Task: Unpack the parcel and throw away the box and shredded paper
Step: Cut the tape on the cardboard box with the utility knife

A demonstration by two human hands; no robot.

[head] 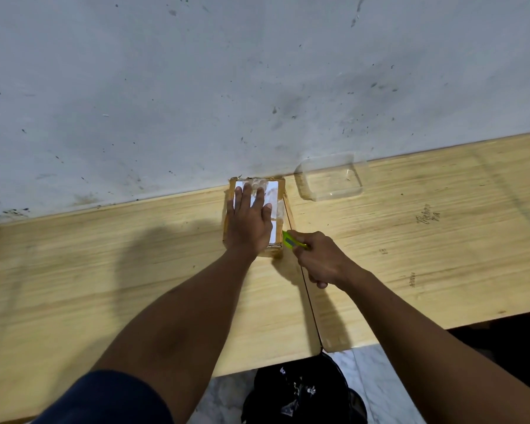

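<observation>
A small brown cardboard parcel (277,206) with a white label and clear tape on top stands on the wooden table (104,270), against the wall. My left hand (250,223) lies flat on the parcel's top, fingers spread, pressing it down. My right hand (318,258) grips a green utility knife (292,241). Its tip touches the parcel's near right corner.
A clear plastic container (331,179) sits empty just right of the parcel by the wall. Below the table's near edge stands a bin with a black bag (303,393) on a marble floor. A seam (306,289) runs between two tabletops.
</observation>
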